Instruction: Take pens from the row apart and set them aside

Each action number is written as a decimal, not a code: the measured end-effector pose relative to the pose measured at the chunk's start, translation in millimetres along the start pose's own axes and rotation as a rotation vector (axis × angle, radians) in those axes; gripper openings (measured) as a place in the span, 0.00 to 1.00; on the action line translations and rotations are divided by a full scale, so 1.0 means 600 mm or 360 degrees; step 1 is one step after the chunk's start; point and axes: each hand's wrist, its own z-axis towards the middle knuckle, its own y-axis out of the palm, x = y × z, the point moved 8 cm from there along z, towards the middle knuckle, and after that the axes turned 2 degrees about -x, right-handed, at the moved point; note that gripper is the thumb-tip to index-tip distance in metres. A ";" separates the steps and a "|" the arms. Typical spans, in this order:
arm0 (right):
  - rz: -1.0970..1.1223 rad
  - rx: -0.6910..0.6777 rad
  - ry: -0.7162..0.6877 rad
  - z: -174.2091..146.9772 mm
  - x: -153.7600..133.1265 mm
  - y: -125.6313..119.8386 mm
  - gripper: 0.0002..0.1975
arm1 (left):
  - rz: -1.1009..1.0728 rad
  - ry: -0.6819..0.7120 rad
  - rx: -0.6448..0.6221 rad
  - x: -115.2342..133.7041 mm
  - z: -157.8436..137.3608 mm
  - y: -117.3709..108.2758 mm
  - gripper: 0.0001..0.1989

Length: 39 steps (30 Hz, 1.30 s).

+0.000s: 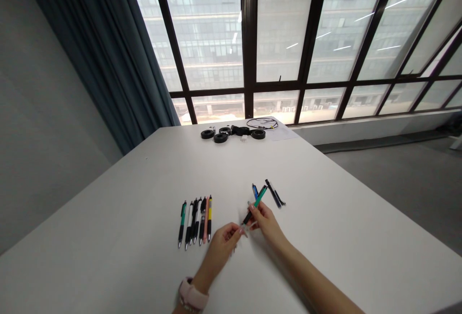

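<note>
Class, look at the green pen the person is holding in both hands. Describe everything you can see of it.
The green pen has a teal-green barrel with a black grip section and looks like plastic. It is lifted just above the white table, tilted, its upper end pointing away to the right. The right hand holds its lower part, while the left hand pinches at its tip end. Finer detail is too small to tell.

Bare forearms; pink watch (193, 295) on left wrist.
</note>
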 end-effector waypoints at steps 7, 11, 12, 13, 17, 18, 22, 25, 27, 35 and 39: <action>-0.0025 0.0040 -0.0018 0.002 -0.002 -0.005 0.27 | -0.0035 0.0028 -0.0020 -0.006 0.000 0.001 0.24; -0.0044 0.0067 -0.0043 0.001 -0.005 -0.007 0.26 | -0.0106 -0.0012 0.0016 -0.014 0.001 -0.001 0.27; -0.0050 0.0071 -0.0048 0.001 -0.005 -0.008 0.25 | -0.0119 -0.0022 0.0027 -0.015 0.001 -0.002 0.28; -0.0056 0.0077 -0.0050 0.001 -0.006 -0.008 0.25 | -0.0129 -0.0026 0.0032 -0.015 0.002 -0.002 0.28; -0.0075 0.0081 -0.0047 0.002 -0.005 -0.010 0.25 | -0.0135 -0.0027 0.0045 -0.012 0.001 -0.003 0.28; -0.0076 0.0081 -0.0049 0.002 -0.005 -0.010 0.25 | -0.0134 -0.0025 0.0047 -0.012 0.001 -0.003 0.28; -0.0067 0.0077 -0.0054 0.003 -0.003 -0.010 0.25 | -0.0152 -0.0026 0.0049 -0.015 0.001 -0.003 0.28; -0.0061 0.0070 -0.0054 0.004 -0.001 -0.009 0.25 | -0.0158 -0.0032 0.0061 -0.016 0.000 -0.005 0.29; -0.0060 0.0067 -0.0059 0.005 -0.001 -0.008 0.25 | -0.0150 -0.0035 0.0063 -0.015 0.000 -0.005 0.30; -0.0055 0.0052 -0.0079 0.008 0.004 -0.007 0.26 | -0.0143 -0.0055 0.0046 -0.009 -0.001 -0.004 0.28; -0.0061 0.0030 -0.0075 0.009 0.004 -0.006 0.26 | -0.0127 -0.0044 0.0058 -0.011 0.000 -0.005 0.26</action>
